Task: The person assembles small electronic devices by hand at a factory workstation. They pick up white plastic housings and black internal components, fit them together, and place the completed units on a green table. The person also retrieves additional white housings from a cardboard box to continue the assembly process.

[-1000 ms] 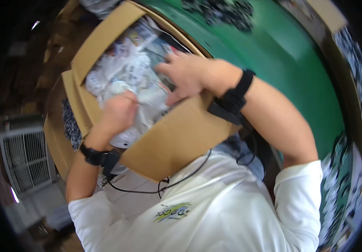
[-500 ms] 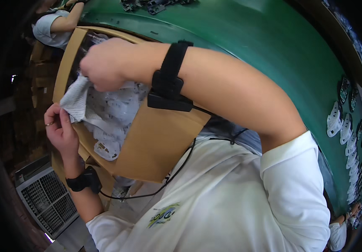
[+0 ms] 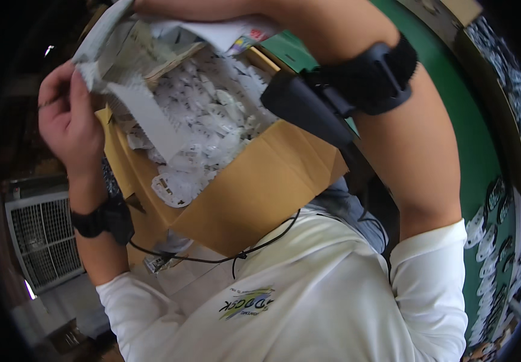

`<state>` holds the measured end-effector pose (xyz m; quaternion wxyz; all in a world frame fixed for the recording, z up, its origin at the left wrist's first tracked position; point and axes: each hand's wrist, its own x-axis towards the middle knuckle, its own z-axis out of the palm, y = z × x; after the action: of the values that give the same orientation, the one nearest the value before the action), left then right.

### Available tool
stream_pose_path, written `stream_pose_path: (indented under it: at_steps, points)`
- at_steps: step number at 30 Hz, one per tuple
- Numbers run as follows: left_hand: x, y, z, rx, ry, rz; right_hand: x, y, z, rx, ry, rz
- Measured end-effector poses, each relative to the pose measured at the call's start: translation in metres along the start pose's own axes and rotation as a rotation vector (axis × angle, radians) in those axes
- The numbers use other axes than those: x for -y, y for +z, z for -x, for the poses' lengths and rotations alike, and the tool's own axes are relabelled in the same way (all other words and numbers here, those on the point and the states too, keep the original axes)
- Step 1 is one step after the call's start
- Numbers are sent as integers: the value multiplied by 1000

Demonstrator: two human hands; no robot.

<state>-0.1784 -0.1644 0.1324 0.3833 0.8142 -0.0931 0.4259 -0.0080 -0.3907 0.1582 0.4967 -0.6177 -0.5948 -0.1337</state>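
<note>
My left hand (image 3: 70, 123) is closed at the left of the box, thumb and fingers pinching the zigzag-cut edge of a whitish plastic bag (image 3: 124, 51). The bag hangs over the far side of an open cardboard box (image 3: 254, 187); coloured print shows on part of it. Inside the box lie many white plastic parts (image 3: 200, 114), one flat white piece (image 3: 172, 190) near the front corner. My right hand (image 3: 158, 6) is at the upper edge of the picture beside the raised bag, mostly cut off, its fingers hidden. Black straps with small boxes sit around both my forearms.
Beyond the box stretches a green work table (image 3: 478, 145). Rows of white parts (image 3: 484, 271) and dark circuit boards (image 3: 499, 196) lie along its right side. A white grille unit (image 3: 43, 232) stands at the lower left. A cable (image 3: 212, 260) runs across my front.
My right hand has risen to the top edge, and the bag is now lifted and spread wider. My left hand has moved slightly left and up, still pinching. More of the box's contents show.
</note>
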Motion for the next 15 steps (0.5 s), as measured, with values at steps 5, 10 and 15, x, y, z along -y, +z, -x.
stream_pose_path:
  at_steps: [5,10,15]
  points:
    - [-23,22,-25,59,23,134,56,-51,-26,257,33,628]
    - [-30,6,-58,130,352,-56,63,-55,-44,238,-97,736]
    - [-50,16,-95,514,563,55,53,-48,-36,108,-180,368]
